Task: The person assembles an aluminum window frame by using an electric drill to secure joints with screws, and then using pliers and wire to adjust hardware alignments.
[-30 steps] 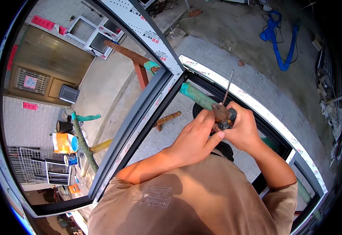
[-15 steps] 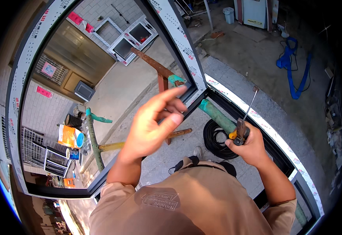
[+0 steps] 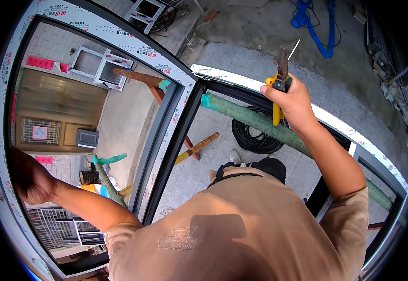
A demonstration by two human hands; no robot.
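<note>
My right hand (image 3: 294,102) is closed around rusty-jawed pliers (image 3: 282,65) with yellow handles. A thin metal shaft (image 3: 294,49), like a screwdriver's, sticks up beside the jaws from the same grip. This hand is above the white-filmed edge of the black outer window frame (image 3: 328,118). Out to the left, my left hand (image 3: 33,180) grips the far upright of the window sash (image 3: 3,136), its fingers dim in shadow and partly hidden. The sash is dark inside, covered with white printed film, and stands swung up from the outer frame.
Under the outer frame runs a green-wrapped pole (image 3: 255,119). A black hose coil (image 3: 246,136) lies on the ground behind it. Through the sash show a rusty support bar (image 3: 138,77), a green-wrapped post (image 3: 105,178) and a door (image 3: 59,105). A blue strap (image 3: 323,40) lies far right.
My left hand has moved from near the frame's corner out to the sash's left upright. My right hand, with the pliers, has risen in the view. The view itself has shifted.
</note>
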